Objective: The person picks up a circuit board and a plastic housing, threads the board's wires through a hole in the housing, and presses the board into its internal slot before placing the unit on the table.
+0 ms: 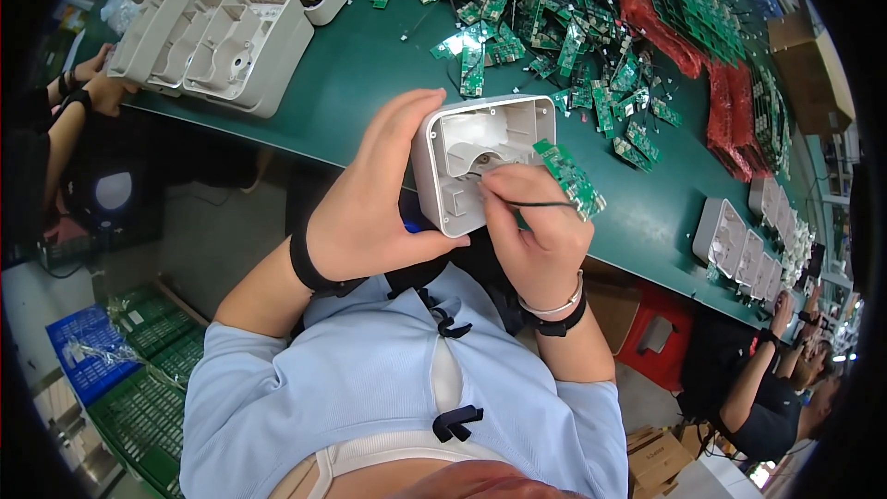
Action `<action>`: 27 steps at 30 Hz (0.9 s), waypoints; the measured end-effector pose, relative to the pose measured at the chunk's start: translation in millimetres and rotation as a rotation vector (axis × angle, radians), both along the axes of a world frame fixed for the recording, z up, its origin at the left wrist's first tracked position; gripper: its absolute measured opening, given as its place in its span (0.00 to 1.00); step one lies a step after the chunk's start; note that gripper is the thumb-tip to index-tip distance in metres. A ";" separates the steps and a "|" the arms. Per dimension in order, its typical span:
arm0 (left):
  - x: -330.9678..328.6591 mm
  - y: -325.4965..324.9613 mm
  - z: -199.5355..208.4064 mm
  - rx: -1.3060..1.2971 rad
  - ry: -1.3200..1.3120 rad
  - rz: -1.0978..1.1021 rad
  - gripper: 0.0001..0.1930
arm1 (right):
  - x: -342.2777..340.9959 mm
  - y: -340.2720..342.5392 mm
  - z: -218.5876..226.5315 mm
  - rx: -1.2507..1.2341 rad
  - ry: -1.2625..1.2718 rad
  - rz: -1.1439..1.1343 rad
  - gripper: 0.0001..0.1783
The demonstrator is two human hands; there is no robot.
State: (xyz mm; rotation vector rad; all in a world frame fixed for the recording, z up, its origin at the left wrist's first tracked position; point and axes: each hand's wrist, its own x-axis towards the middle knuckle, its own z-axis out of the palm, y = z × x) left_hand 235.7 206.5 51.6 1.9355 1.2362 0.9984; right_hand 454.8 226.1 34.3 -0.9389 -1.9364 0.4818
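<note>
A light blue short-sleeved top (360, 379) with black bows (457, 423) down its front (a white layer (399, 451) shows at the gap and neckline) is worn with a black band (302, 259) behind the left hand (370, 194) and a silvery bangle (554, 309) beside another black band (561, 324) behind the right hand (545, 222).

A green surface (305, 120) runs across the room, pale glare on its top. Grey floor (208, 249) shows below its near edge at the left, with green crates (139, 434) and a blue crate (78, 325) farther below. A red plastic stool or bin (679, 323) stands under its right part, cardboard boxes (658, 464) lower still. Past its right end, small lights (837, 357) shine, blurred.
</note>
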 end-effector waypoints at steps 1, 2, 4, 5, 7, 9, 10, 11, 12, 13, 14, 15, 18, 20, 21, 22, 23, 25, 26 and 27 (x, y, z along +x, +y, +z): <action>0.9 -0.1 -0.5 -0.001 0.000 -0.001 0.60 | -0.1 -0.4 1.1 -0.001 0.000 -0.001 0.11; 2.0 -0.3 -1.5 -0.005 -0.018 -0.002 0.60 | -0.2 -0.8 3.8 0.012 -0.028 0.003 0.11; 3.1 -1.3 -3.0 -0.012 -0.052 -0.003 0.59 | -1.1 -1.6 8.0 0.039 -0.082 0.015 0.11; 3.3 -2.0 -3.3 -0.014 -0.051 -0.002 0.59 | -2.0 -1.8 7.9 0.037 -0.082 0.015 0.11; 3.7 -3.5 -3.6 -0.042 -0.038 -0.005 0.62 | -4.9 -2.1 7.6 -0.009 -0.040 0.030 0.11; 4.2 -4.6 -4.3 -0.057 -0.032 -0.005 0.63 | -7.3 -2.9 9.1 -0.033 -0.019 0.039 0.11; 4.7 -4.9 -4.9 -0.062 -0.063 -0.005 0.62 | -8.5 -3.4 12.1 -0.037 -0.043 0.017 0.10; 5.2 -5.3 -5.5 -0.068 -0.095 -0.005 0.61 | -9.4 -3.8 14.9 -0.041 -0.066 -0.006 0.10; 5.7 -5.6 -5.8 -0.073 -0.127 -0.005 0.59 | -9.8 -4.0 16.3 -0.044 -0.090 -0.028 0.09; 6.5 -6.1 -5.5 -0.073 -0.127 -0.005 0.59 | -9.6 -4.1 15.7 -0.045 -0.090 -0.027 0.09; 7.4 -6.7 -4.6 -0.079 -0.124 -0.003 0.59 | -9.1 -3.9 14.3 -0.032 -0.100 -0.023 0.09; 8.3 -7.2 -3.7 -0.084 -0.121 -0.001 0.59 | -8.6 -3.6 13.0 -0.020 -0.110 -0.019 0.08; 6.7 -6.3 -3.2 -0.100 -0.111 -0.005 0.60 | -7.7 -2.7 17.0 -0.032 -0.186 -0.026 0.08; 3.7 -5.1 -3.4 -0.121 -0.096 -0.015 0.62 | -7.0 -1.5 21.5 -0.081 -0.317 -0.050 0.08; 2.7 -4.9 -3.6 -0.120 -0.097 -0.016 0.62 | -3.5 -0.1 19.8 -0.080 -0.318 -0.051 0.08; 1.9 -4.7 -3.7 -0.156 -0.133 -0.015 0.62 | 3.3 2.2 15.9 -0.081 -0.269 -0.038 0.08; 1.7 -4.2 -3.9 -0.191 -0.172 -0.013 0.61 | 10.3 4.9 12.6 -0.082 -0.222 -0.024 0.09; 0.5 -3.2 -4.3 -0.225 -0.213 -0.012 0.61 | 15.1 6.7 9.8 -0.081 -0.177 -0.010 0.09; -0.7 -2.4 -4.6 -0.220 -0.201 -0.016 0.61 | 16.0 6.5 9.6 -0.102 -0.124 -0.117 0.10; -2.0 -1.5 -4.8 -0.215 -0.189 -0.019 0.61 | 16.8 6.3 9.6 -0.124 -0.069 -0.223 0.11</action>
